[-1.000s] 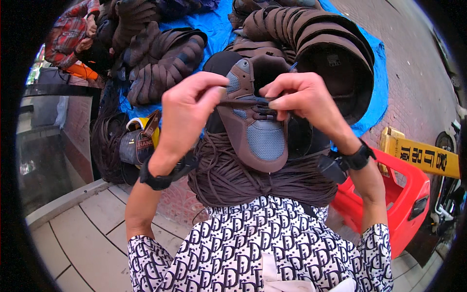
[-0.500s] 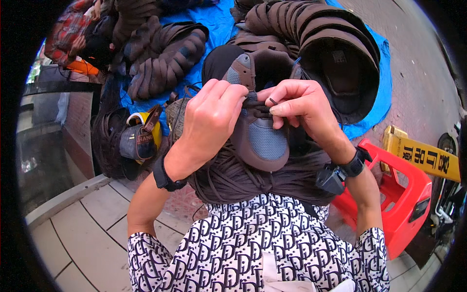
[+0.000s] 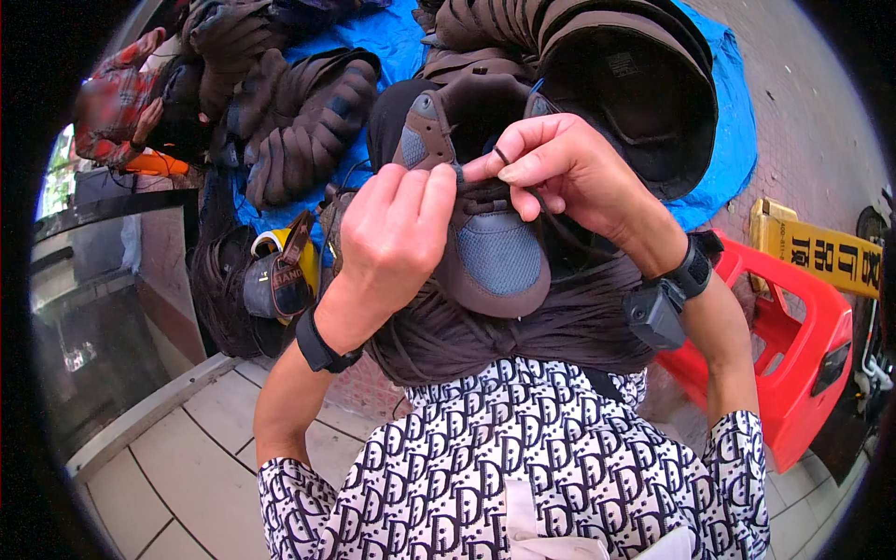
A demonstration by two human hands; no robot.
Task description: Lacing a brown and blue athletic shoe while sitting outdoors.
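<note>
A brown shoe upper (image 3: 499,261) with blue-grey mesh at the toe lies in front of me, toe toward my body. My left hand (image 3: 397,238) is closed on its left edge near the eyelets, and its fingertips are partly hidden. In my right hand (image 3: 569,173) a dark shoelace (image 3: 506,159) is pinched between thumb and forefinger, above the shoe's opening. Part of the lace hangs down past the right side of the upper. Under the shoe a thick bundle of dark brown laces (image 3: 420,341) spreads across my lap.
Nested brown shoe uppers (image 3: 597,28) are stacked on a blue tarp (image 3: 733,121) ahead, with another heap (image 3: 313,131) at left. A red plastic stool (image 3: 793,327) and yellow sign (image 3: 821,252) stand at right. A person in a checked shirt (image 3: 117,103) sits far left.
My right hand has risen slightly, and more of the lace now shows, looped above its fingers and trailing below. My left hand remains on the shoe. The whole view has shifted a little.
</note>
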